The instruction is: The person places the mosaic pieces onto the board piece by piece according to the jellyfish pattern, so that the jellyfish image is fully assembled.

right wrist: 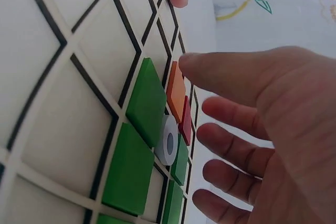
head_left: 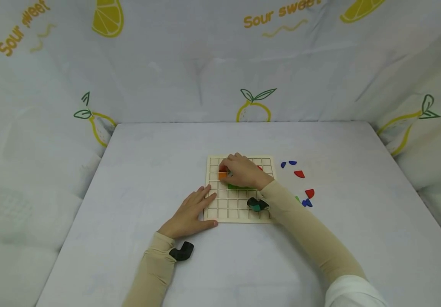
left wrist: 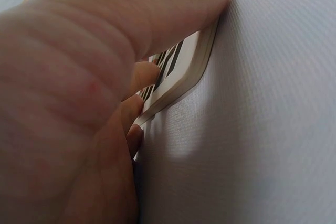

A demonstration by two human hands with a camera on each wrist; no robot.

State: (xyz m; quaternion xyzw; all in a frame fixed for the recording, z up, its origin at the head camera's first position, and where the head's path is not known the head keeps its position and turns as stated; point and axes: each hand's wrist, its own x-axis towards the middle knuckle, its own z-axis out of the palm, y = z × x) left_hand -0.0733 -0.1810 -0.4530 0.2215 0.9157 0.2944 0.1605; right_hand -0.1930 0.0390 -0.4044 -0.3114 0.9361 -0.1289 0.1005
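A pale wooden grid board [head_left: 235, 215] lies flat on the table. My left hand [head_left: 189, 213] rests at its near left corner, fingertips on the left border and the straight thumb [left wrist: 178, 11] along the near edge. Over the upper part of the board is my right hand [head_left: 243, 170]. Its thumb touches an orange square tile [right wrist: 176, 92] lying in the grid, while the other fingers are spread apart from the thumb. Beside that tile are a red tile [right wrist: 185, 121], several green square tiles [right wrist: 147, 102] and a white ring-shaped piece [right wrist: 167, 141]. The right hand partly hides these in the head view.
Right of the board lie loose flat pieces: red quarter-round ones [head_left: 299, 174], blue half-round ones [head_left: 292, 162], a small blue angular piece [head_left: 306, 203] and a green bit [head_left: 297, 198] partly behind the right sleeve. A white lemon-print cloth [head_left: 197, 85] hangs behind the table.
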